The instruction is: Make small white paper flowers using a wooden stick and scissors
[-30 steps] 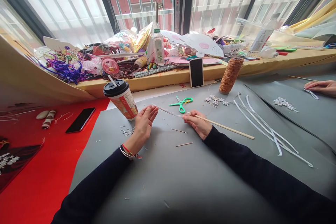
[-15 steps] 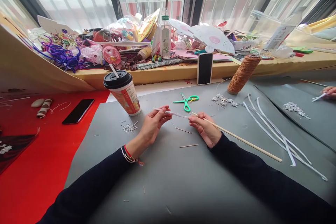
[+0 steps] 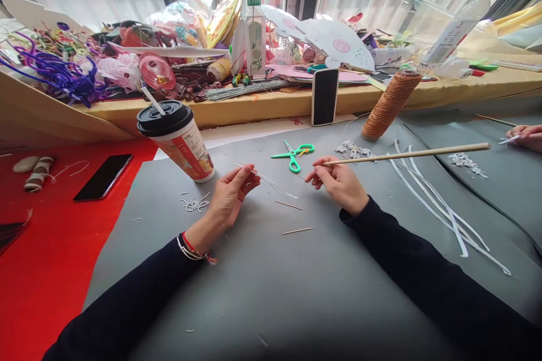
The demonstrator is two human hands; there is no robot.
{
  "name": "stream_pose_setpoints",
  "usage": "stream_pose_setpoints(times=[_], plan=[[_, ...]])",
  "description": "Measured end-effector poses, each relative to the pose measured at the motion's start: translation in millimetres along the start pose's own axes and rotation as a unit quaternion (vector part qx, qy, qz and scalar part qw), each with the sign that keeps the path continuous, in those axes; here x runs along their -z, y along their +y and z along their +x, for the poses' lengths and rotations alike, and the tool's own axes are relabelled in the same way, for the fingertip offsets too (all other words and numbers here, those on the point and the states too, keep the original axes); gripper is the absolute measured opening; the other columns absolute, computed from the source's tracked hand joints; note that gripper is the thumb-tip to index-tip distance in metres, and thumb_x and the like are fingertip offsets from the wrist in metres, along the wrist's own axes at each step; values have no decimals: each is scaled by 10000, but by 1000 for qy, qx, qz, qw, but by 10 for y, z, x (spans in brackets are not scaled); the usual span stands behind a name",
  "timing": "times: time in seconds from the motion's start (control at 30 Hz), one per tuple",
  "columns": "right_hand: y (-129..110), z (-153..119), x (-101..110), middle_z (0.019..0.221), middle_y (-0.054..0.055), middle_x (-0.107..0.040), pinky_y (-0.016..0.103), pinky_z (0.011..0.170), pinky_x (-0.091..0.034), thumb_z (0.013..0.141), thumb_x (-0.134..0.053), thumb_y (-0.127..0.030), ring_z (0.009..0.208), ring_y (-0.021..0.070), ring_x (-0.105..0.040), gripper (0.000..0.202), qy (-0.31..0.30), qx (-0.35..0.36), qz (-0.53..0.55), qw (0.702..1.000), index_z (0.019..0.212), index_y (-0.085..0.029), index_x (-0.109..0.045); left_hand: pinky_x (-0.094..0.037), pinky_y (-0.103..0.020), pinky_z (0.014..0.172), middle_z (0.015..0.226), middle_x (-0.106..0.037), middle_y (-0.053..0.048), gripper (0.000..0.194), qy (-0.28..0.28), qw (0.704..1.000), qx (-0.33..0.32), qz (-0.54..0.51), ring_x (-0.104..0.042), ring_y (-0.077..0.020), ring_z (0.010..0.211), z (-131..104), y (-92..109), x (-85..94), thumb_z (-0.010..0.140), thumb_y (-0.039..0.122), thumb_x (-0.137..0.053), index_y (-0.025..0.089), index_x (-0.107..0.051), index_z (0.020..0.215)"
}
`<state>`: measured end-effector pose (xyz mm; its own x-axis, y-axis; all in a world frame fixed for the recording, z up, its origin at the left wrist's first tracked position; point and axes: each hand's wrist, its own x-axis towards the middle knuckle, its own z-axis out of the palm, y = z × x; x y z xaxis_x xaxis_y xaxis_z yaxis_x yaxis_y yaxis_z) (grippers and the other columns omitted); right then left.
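My left hand [image 3: 231, 194] pinches a thin white cord [image 3: 275, 183] between thumb and fingers, its loose end trailing toward the right. My right hand [image 3: 339, 183] grips a long wooden stick [image 3: 406, 154], which points out to the right over the table. The two hands are apart. Green-handled scissors [image 3: 293, 154] lie open behind the gap between them. On the grey mat in front are two short thin wooden sticks, one of them a toothpick-like piece [image 3: 297, 231]. Several white strips [image 3: 440, 203] lie to the right of my right hand, near a pile of small white knotted pieces [image 3: 353, 150].
A lidded paper cup [image 3: 182, 144] stands left, with white cord scraps [image 3: 196, 204] before it. A phone [image 3: 104, 176] lies on the red surface; another [image 3: 324, 97] leans on the ledge. A brown cord spool [image 3: 392, 106] stands behind. Another person's hand [image 3: 527, 138] is at far right.
My hands have moved apart, and the white cord's right end has come free of my right hand. The wooden stick has swung up from slanting down across the table to nearly level.
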<state>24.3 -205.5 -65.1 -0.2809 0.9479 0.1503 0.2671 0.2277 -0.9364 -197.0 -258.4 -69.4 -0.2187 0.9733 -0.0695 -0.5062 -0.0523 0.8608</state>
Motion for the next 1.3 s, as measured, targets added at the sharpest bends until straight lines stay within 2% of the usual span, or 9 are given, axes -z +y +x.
stream_pose_setpoints(times=[0.07,0.17,0.37,0.5,0.6,0.7,0.83,1.07,1.3], plan=[[45,39,118,642,31,-587,280,578,-359,821,-416,-471,603,147,-507,316,56,70,-213,973,775,-195,-562,-487,-259,728,719,-635,-11,209,-4,1000,5,10,-600,-90,648,-6,-12,-5,660,297,-688,138,-668,795],[95,60,234,571,48,-518,273,526,-267,805,-422,-524,644,173,-479,413,100,121,-430,889,626,-187,-580,-491,-267,723,720,-634,-23,226,-20,999,16,33,-596,-96,648,-26,-25,-21,671,296,-677,126,-672,820],[164,55,217,459,45,-453,275,505,-216,787,-435,-557,588,169,-429,483,-5,185,-536,823,505,-183,-554,-494,-261,717,707,-626,-18,244,-38,998,21,46,-590,-92,649,-62,-41,-37,687,285,-665,128,-665,873],[107,25,116,595,54,-559,286,570,-310,772,-500,-504,626,173,-473,354,10,202,-455,867,681,-182,-615,-494,-258,705,707,-630,-11,241,-44,998,14,50,-587,-90,640,-75,-61,-51,684,268,-667,146,-659,891],[-29,-60,-51,762,39,-615,281,653,-406,822,-462,-416,679,151,-527,270,-11,217,-254,942,900,-204,-610,-490,-281,714,672,-640,-21,240,-53,996,15,74,-595,-104,613,-92,-94,-76,668,276,-677,138,-662,864],[-147,-180,-269,835,18,-636,280,700,-469,780,-535,-386,720,143,-584,295,-76,200,-93,972,1028,-233,-578,-486,-312,736,658,-651,-39,250,-81,992,22,96,-609,-129,624,-122,-126,-110,670,291,-674,128,-660,859],[-182,-277,-433,898,12,-655,306,734,-505,773,-545,-320,744,150,-622,246,-85,174,-26,981,1001,-260,-618,-488,-320,740,654,-649,-45,265,-96,990,23,97,-612,-146,648,-163,-140,-149,684,321,-659,124,-663,860],[-155,-272,-381,866,19,-665,298,721,-520,770,-551,-314,747,159,-634,214,-100,132,11,986,939,-233,-656,-484,-284,724,688,-647,-54,312,-101,993,25,61,-603,-128,661,-171,-110,-123,733,379,-601,119,-658,896],[-211,-228,-410,927,52,-611,325,789,-464,835,-378,-141,861,167,-563,286,-45,308,-202,929,1032,-225,-567,-487,-283,698,672,-627,-47,285,-103,987,-2,122,-590,-133,640,-157,-82,-77,715,386,-613,130,-683,816]])
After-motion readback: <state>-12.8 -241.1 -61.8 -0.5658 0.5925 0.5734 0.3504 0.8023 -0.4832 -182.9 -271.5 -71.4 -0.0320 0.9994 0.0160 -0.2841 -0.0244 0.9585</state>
